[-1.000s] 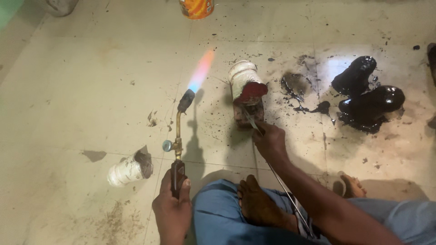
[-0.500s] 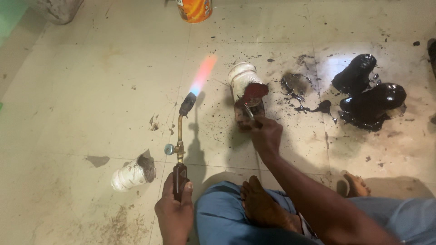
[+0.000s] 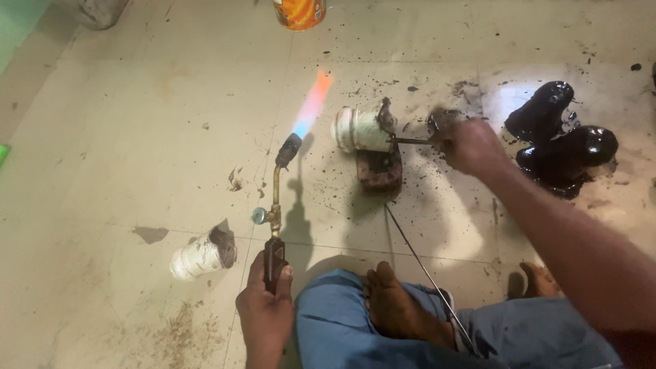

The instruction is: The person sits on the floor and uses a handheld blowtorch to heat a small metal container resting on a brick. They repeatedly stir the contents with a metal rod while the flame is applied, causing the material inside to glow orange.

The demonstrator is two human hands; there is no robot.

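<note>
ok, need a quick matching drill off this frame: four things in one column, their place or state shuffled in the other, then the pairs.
Things:
1. gas torch
2. white cup on the brick
3. white cup on the floor
4. orange can

Places or states:
A. lying on its side near the left hand
B. at the top edge of the view
C. lit, its handle gripped by the left hand
D. on its side on a brick, with the right hand holding a thin tool at its dark end

Pairs: 1-C, 2-D, 3-A, 4-B
</note>
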